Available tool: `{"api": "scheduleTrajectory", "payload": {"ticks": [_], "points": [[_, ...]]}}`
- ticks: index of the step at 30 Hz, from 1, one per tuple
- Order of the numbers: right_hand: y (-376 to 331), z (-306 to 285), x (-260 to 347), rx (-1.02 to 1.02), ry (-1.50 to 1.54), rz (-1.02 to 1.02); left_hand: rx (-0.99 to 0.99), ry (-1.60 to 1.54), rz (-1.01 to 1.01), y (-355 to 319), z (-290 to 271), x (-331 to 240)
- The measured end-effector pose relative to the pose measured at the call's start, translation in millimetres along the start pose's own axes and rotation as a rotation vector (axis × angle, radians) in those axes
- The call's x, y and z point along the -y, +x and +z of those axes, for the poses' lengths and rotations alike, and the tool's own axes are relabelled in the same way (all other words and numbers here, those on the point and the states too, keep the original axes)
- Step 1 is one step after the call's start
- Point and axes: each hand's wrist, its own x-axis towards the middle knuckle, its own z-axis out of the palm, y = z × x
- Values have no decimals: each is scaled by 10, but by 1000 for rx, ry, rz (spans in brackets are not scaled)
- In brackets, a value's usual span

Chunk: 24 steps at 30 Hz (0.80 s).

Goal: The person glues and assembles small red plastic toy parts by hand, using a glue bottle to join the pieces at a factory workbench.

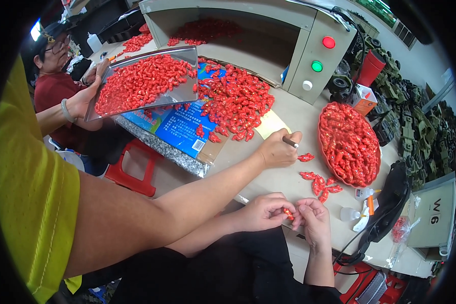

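Note:
My left hand [264, 212] is closed in a pinch on a small shiny red piece with gold patches [288, 214], held over the near edge of the table. My right hand [315, 219] is beside it, thumb and fingertips pressed together close to the piece. Whatever those fingertips may hold is too small to tell. Beyond my hands, several similar red pieces [319, 185] lie loose on the table. A large red scalloped dish [323, 152] heaped with them stands to the right.
Across my left side reaches a yellow-sleeved person's arm [213, 187], its hand [281, 149] gripping a dark pen-like stick [290, 142]. That person's other hand tilts a metal tray [191, 61] over a red pile [238, 96]. Small bottles [348, 214] and a black bag [390, 202] lie right.

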Motion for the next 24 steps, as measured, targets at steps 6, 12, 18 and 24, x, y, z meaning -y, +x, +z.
{"api": "scheduleTrajectory", "payload": {"ticks": [6,12,18,24], "points": [[1,-27,-23,10,29,-7,1,14,42,11,0,-24],[-3,-29,-13,14,27,0,1,0,44,10,-4,-30],[1,-29,-9,12,37,4,9,6,51,17,-8,-10],[6,-40,-14,47,64,-3,11,14,32,17,-13,-33]]}}
